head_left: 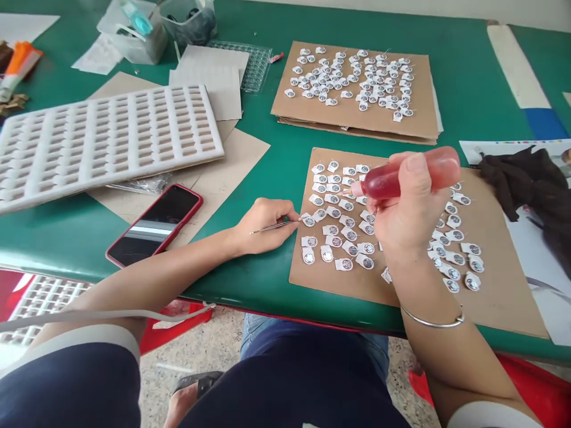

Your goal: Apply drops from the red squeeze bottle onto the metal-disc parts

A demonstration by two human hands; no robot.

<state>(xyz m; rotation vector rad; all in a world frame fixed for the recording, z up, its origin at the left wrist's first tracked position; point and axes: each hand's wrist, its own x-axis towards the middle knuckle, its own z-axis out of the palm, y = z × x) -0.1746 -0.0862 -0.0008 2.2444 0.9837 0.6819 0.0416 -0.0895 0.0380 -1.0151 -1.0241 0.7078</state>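
My left hand (270, 226) rests at the left edge of a brown cardboard sheet (499, 285), its fingers closed on thin metal tweezers (276, 226). The tips reach a small white tag with a round silvery piece (307, 220). In my right hand (408, 208) is a soft squeeze bottle of red liquid (388, 180), tilted so its narrow nozzle points left and down, over the tags. Whether the nozzle touches one I cannot tell. Several similar tags lie in loose rows on the sheet; my right hand and forearm hide some of them.
Behind lies a cardboard stack (352, 113) bearing more tags. To the left are a white slotted tray (111, 137), a red-cased phone (156, 226) and loose card sheets (236, 154). Plastic tubs (187, 21) stand at the back; dark cloth (526, 184) lies at right.
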